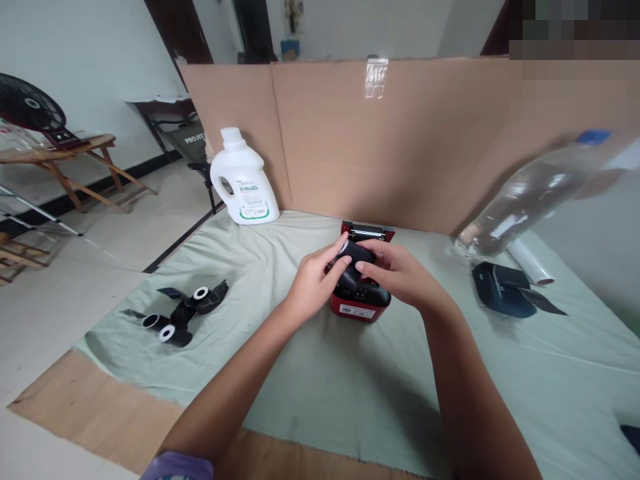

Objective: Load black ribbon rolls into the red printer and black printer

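Observation:
Both hands meet around a small black roll (353,259) at the middle of the head view. My left hand (316,277) is closed on its left side, with thumb and fingers pressed against it. From the right, my right hand (397,272) pinches the same roll between thumb and fingers. Directly beneath and behind the hands stands a red and black device (360,312) with its lid (367,232) raised and a white label on its front. The roll covers part of the device's inside.
Several black rolls (175,335) lie at the left on the green cloth (310,413). A white jug (247,187) stands back left, before a cardboard panel (380,153). At the right are a clear bottle (530,193), a dark object (503,290) and a pale roll (533,261).

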A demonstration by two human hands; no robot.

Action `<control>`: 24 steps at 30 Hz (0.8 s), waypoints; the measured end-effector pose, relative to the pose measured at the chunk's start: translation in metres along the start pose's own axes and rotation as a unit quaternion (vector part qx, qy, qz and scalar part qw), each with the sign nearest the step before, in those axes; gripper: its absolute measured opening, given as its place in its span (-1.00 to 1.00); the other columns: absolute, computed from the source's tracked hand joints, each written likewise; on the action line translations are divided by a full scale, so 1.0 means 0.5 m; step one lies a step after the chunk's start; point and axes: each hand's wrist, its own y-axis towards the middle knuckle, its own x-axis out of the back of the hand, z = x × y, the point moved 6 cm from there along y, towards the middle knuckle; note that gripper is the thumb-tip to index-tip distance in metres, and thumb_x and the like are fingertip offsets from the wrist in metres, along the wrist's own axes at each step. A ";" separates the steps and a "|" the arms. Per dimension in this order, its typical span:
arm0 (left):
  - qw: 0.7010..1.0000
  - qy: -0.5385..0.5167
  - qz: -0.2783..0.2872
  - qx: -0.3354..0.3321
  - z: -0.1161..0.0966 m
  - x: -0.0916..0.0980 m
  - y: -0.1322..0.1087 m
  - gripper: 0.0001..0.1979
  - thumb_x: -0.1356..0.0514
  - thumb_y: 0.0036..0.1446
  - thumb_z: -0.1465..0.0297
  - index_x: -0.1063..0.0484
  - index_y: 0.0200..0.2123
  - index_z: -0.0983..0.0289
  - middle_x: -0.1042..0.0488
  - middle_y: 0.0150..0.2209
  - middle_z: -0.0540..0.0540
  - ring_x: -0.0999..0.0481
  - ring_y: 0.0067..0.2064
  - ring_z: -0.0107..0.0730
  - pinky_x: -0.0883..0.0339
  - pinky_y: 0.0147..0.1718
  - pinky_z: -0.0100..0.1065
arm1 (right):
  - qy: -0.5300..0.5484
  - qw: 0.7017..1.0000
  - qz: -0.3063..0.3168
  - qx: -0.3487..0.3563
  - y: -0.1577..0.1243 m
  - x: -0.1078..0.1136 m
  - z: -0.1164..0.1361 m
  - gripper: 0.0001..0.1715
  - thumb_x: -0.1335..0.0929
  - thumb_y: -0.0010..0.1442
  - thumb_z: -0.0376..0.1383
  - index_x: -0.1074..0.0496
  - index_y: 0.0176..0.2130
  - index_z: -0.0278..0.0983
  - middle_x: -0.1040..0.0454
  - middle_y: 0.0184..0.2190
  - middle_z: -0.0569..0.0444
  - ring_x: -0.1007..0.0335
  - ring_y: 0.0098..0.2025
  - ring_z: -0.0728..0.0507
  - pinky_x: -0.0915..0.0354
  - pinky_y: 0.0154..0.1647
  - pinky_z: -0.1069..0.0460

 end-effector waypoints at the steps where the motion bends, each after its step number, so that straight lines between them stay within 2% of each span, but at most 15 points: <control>1: 1.000 -0.005 -0.001 0.005 0.003 0.000 -0.001 -0.54 -0.14 0.39 0.21 -0.45 0.27 0.21 -0.61 -0.08 0.11 -0.53 -0.16 -0.30 -0.41 -0.12 -0.33 | -0.007 1.000 0.012 0.003 -0.001 -0.004 0.002 -0.74 -0.40 0.26 -0.21 -0.50 -0.05 -0.23 -0.57 -0.16 0.03 -0.51 -0.17 -0.15 -0.43 -0.17 -0.04; 3: 0.999 -0.022 0.004 0.036 0.013 -0.004 -0.004 -0.49 -0.16 0.37 0.21 -0.39 0.32 0.19 -0.61 -0.17 0.07 -0.53 -0.22 -0.31 -0.43 -0.18 -0.33 | -0.012 1.000 0.014 0.005 -0.003 -0.005 0.005 -0.72 -0.40 0.25 -0.23 -0.50 -0.04 -0.24 -0.58 -0.16 0.01 -0.52 -0.17 -0.17 -0.43 -0.17 -0.05; 5: 0.996 -0.053 0.020 0.070 0.021 -0.013 -0.010 -0.38 -0.19 0.35 0.21 -0.23 0.42 0.15 -0.60 -0.25 0.03 -0.52 -0.30 -0.35 -0.44 -0.25 -0.35 | -0.009 1.000 -0.011 0.001 -0.003 0.004 0.004 -0.69 -0.40 0.25 -0.21 -0.50 -0.02 -0.24 -0.58 -0.16 0.00 -0.52 -0.21 -0.16 -0.44 -0.22 -0.05; 8: 0.990 -0.104 0.042 0.082 0.017 -0.031 -0.020 -0.27 -0.21 0.34 0.23 -0.06 0.49 0.12 -0.62 -0.10 0.08 -0.58 -0.21 -0.31 -0.49 -0.17 -0.31 | -0.009 0.997 -0.082 0.000 0.001 0.035 -0.005 -0.66 -0.40 0.24 -0.15 -0.52 -0.02 -0.22 -0.57 -0.12 -0.01 -0.51 -0.22 -0.16 -0.44 -0.22 -0.06; 11: 0.992 -0.096 0.044 0.075 0.007 -0.048 -0.035 -0.32 -0.21 0.33 0.25 -0.14 0.46 0.12 -0.54 0.15 0.15 -0.57 0.06 -0.18 -0.44 0.09 -0.22 | -0.021 0.990 -0.142 0.011 0.008 0.073 -0.025 -0.66 -0.38 0.25 -0.10 -0.55 -0.05 -0.21 -0.58 -0.12 0.01 -0.49 -0.11 -0.20 -0.43 -0.08 -0.09; 13: 0.992 -0.077 0.051 0.089 0.005 -0.064 -0.050 -0.39 -0.20 0.33 0.26 -0.25 0.41 0.12 -0.51 0.21 0.14 -0.54 0.14 -0.13 -0.41 0.15 -0.20 | -0.043 0.987 -0.152 -0.002 0.013 0.091 -0.048 -0.63 -0.35 0.26 -0.08 -0.56 -0.05 -0.21 -0.59 -0.16 0.01 -0.48 -0.12 -0.21 -0.42 -0.07 -0.11; 16: 0.988 -0.066 0.061 0.123 0.003 -0.095 -0.078 -0.54 -0.19 0.32 0.25 -0.44 0.26 0.10 -0.60 0.09 0.11 -0.60 0.00 -0.16 -0.48 0.02 -0.22 | -0.096 0.988 -0.120 -0.036 0.021 0.098 -0.086 -0.66 -0.34 0.25 -0.11 -0.57 -0.08 -0.21 -0.60 -0.19 0.03 -0.47 -0.18 -0.20 -0.41 -0.11 -0.10; 20: 0.975 -0.105 0.046 0.188 0.001 -0.129 -0.110 -0.73 -0.19 0.30 0.26 -0.59 -0.02 0.18 -0.64 -0.25 0.08 -0.58 -0.34 -0.30 -0.48 -0.30 -0.30 | -0.169 0.983 -0.050 -0.061 0.033 0.072 -0.120 -0.73 -0.32 0.26 -0.23 -0.58 -0.13 -0.21 -0.61 -0.23 0.03 -0.48 -0.21 -0.19 -0.38 -0.16 -0.07; 22: 0.950 -0.157 0.079 0.258 0.008 -0.152 -0.122 -0.76 -0.17 0.29 0.31 -0.59 -0.08 0.24 -0.60 -0.40 0.06 -0.52 -0.48 -0.37 -0.42 -0.42 -0.34 | -0.218 0.972 -0.050 -0.069 0.041 0.058 -0.129 -0.72 -0.30 0.28 -0.31 -0.58 -0.10 -0.23 -0.63 -0.20 -0.01 -0.49 -0.19 -0.20 -0.36 -0.14 -0.07; 24: 0.919 -0.196 0.136 0.313 0.013 -0.169 -0.127 -0.77 -0.17 0.27 0.38 -0.58 -0.10 0.29 -0.60 -0.42 0.08 -0.52 -0.51 -0.40 -0.39 -0.44 -0.37 | -0.269 0.959 -0.061 -0.069 0.051 0.045 -0.134 -0.68 -0.28 0.31 -0.35 -0.57 -0.04 -0.25 -0.63 -0.09 -0.07 -0.51 -0.09 -0.23 -0.32 -0.04 -0.09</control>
